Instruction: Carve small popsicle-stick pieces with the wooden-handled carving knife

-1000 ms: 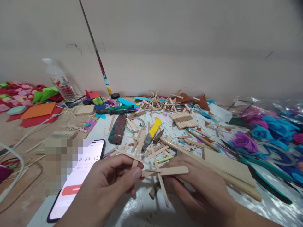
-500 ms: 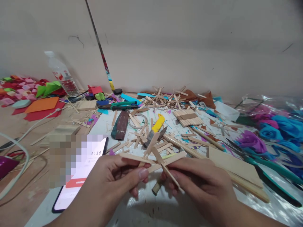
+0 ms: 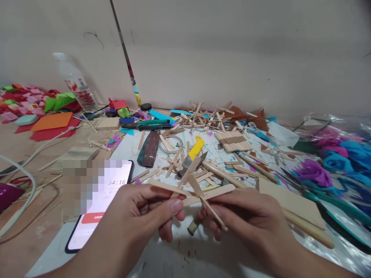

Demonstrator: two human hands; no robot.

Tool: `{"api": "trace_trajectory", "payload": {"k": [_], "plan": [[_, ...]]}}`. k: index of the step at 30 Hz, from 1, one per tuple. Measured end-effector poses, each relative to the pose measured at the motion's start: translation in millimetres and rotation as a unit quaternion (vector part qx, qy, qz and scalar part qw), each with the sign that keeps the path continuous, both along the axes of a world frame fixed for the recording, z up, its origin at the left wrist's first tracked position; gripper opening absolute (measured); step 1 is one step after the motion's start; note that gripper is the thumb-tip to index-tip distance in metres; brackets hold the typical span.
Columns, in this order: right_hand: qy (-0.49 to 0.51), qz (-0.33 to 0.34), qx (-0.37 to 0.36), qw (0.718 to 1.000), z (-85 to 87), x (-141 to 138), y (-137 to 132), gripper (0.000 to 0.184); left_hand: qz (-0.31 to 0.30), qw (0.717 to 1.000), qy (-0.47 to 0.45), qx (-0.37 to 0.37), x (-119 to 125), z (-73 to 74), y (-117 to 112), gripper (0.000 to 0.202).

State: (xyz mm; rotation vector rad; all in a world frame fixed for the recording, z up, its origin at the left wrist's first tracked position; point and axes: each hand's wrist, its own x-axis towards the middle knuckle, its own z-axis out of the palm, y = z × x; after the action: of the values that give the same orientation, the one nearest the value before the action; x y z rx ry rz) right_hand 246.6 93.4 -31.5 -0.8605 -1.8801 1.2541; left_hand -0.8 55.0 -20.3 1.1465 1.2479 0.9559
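My left hand [image 3: 153, 214] is closed on crossed popsicle sticks [image 3: 166, 187], pinching them between thumb and fingers. In my right hand [image 3: 243, 216] is a second piece of crossed popsicle sticks [image 3: 222, 192], gripped the same way. The two pieces come close together in the middle; whether they touch I cannot tell. Under my hands a narrow brass-coloured tube [image 3: 193, 227] lies on the white surface. Just beyond them lie a utility knife [image 3: 196, 148] with a yellow handle and scattered loose sticks [image 3: 203, 181].
A phone [image 3: 107, 212] lies left of my left hand. Scissors [image 3: 324, 208] with green handles and a wooden block [image 3: 290, 200] are at the right. Farther back are a bundle of sticks [image 3: 234, 143], a pile of crossed sticks [image 3: 199, 116] and a bottle [image 3: 77, 85]. Paper flowers [image 3: 313, 173] lie far right.
The view has shifted slightly, so most background things sit a little farther right. Both hands keep their hold on the crossed sticks, with barely any other movement.
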Motion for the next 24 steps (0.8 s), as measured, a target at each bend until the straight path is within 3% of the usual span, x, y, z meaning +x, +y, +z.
{"api": "trace_trajectory", "payload": {"k": [4, 17, 24], "plan": [[0.002, -0.012, 0.015, 1.0, 0.2, -1.5, 2.9, 0.02, 0.0, 1.0, 0.008, 0.007, -0.3, 0.7, -1.1, 0.043], [0.031, -0.002, -0.073, 0.997, -5.4, -0.9, 1.7, 0.02, -0.002, 0.999, -0.033, -0.024, 0.0, 4.0, -3.4, 0.039], [0.024, -0.005, -0.038, 0.999, -4.9, -2.0, 2.9, 0.017, 0.001, 0.999, -0.039, -0.024, 0.6, 1.6, -2.7, 0.034]]}}
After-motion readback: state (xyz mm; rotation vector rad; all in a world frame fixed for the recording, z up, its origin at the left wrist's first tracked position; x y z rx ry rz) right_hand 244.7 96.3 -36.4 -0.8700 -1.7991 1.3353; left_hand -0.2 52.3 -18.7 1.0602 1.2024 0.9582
